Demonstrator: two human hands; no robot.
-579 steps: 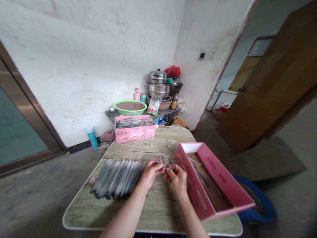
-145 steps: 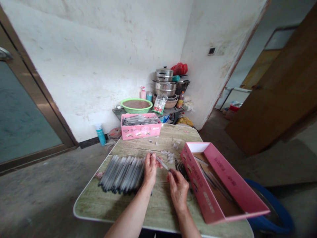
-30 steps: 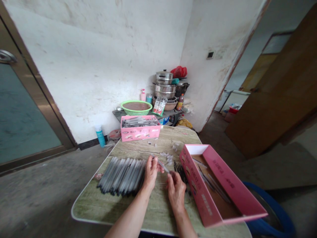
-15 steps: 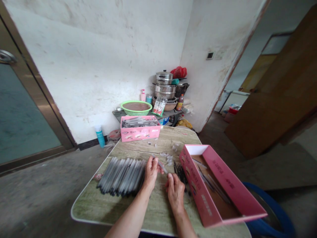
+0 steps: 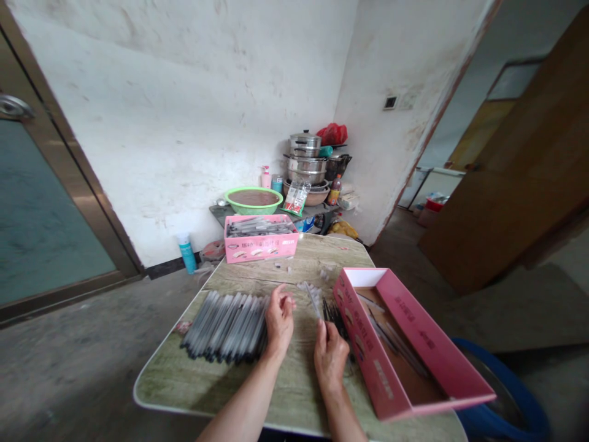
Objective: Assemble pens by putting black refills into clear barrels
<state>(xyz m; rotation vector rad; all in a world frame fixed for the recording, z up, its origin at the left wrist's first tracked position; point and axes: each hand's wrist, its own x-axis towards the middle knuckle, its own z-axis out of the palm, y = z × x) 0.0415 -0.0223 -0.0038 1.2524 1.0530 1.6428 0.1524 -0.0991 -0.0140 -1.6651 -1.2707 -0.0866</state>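
Note:
My right hand (image 5: pixel 330 353) is closed around the lower end of a slim, translucent pen (image 5: pixel 313 302), which slants up and to the left. My left hand (image 5: pixel 280 319) is to its left, apart from the pen, with its fingers curled in. Whether a small piece sits between those fingers is hidden. Just left of that hand, a row of grey translucent pens (image 5: pixel 225 325) lies side by side, dark ends towards me. Small whitish pieces (image 5: pixel 307 287) are scattered beyond my hands. Thin black parts (image 5: pixel 335 316) are heaped beside my right hand.
A long pink open box (image 5: pixel 386 383) with a few thin sticks inside stands at the table's right side. Another pink box (image 5: pixel 261 248), full of pens, sits at the far edge. Behind are a green basin (image 5: pixel 253 209) and stacked pots (image 5: pixel 306 162).
Both hands were on one pen between them. My left hand has come off it and moved slightly left; the pen stays in my right hand, now more upright.

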